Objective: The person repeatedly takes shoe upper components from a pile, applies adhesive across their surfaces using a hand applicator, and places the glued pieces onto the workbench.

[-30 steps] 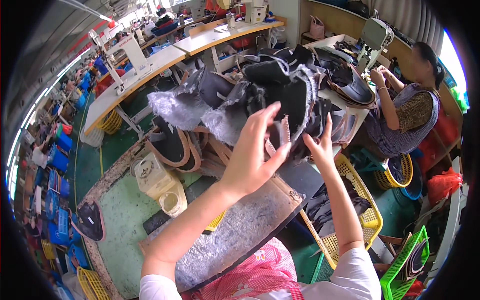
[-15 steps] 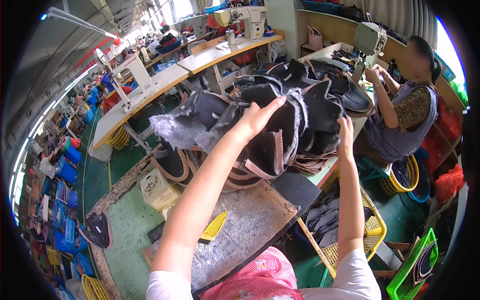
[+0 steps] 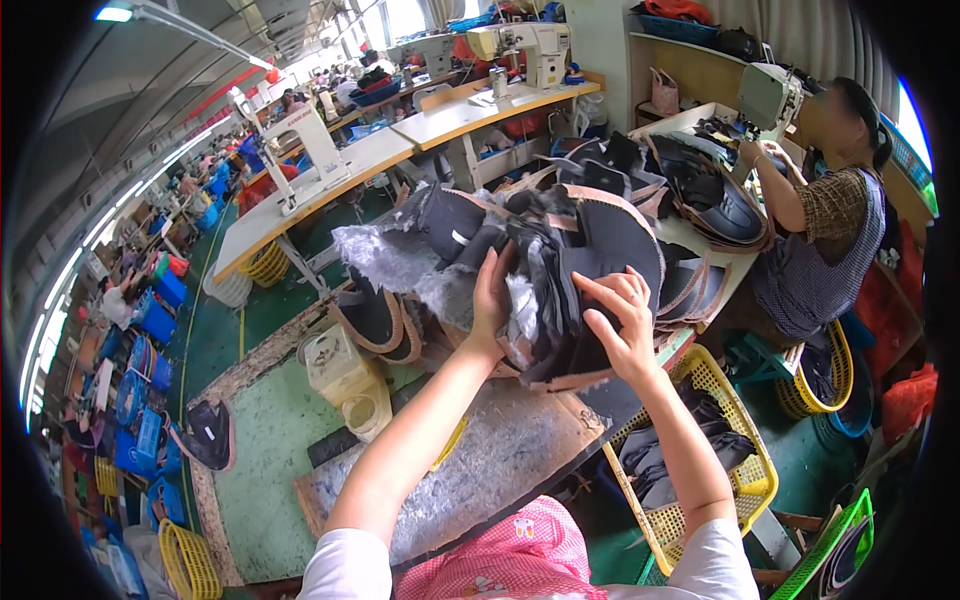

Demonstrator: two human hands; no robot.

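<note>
A bundle of black shoe uppers with grey fuzzy lining and tan-pink edging is gripped between my two hands above the bench. My left hand is closed against its left side, the fingers pointing up. Over on the right side, my right hand presses on it with curved, slightly parted fingers. More dark uppers are piled behind and beside the bundle, among them one with shaggy grey lining. The bundle covers part of the fuzz-strewn board below.
A yellowish plastic container stands left of the board on the green bench. At right, a yellow basket holds dark pieces. Beyond it, a co-worker sits at a sewing machine. A single dark upper lies at the left.
My left hand has shifted from atop the uppers to the bundle's left side. My right hand has moved left onto it, and the uppers are now pressed together upright. The view has shifted slightly.
</note>
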